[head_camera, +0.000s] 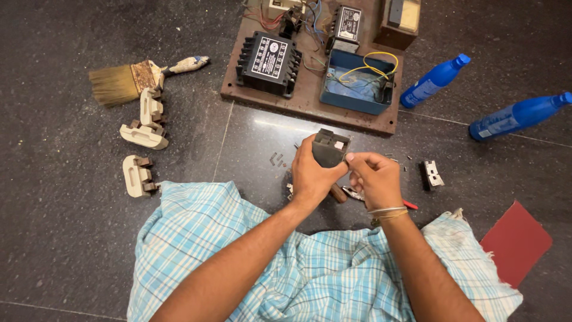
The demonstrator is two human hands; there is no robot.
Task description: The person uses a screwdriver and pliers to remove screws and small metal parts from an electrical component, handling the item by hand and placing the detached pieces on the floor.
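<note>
My left hand [313,173] grips a small dark grey electrical block [329,147] from the left and below, holding it above the dark floor. My right hand [375,177] pinches the block's right edge with thumb and forefinger; thin bangles sit on that wrist. Under my hands lie a tool with a brown handle [338,194] and one with a red tip [410,204], partly hidden. Small screws and metal bits [277,159] are scattered on the floor nearby.
A brown board [310,104] ahead carries a black contactor [268,62], an open blue box [356,83] with yellow wires and other parts. Cream parts [143,136] and a brush [125,80] lie left. Two blue bottles [434,80] [517,116], a small black part [431,174] and red sheet [516,241] lie right.
</note>
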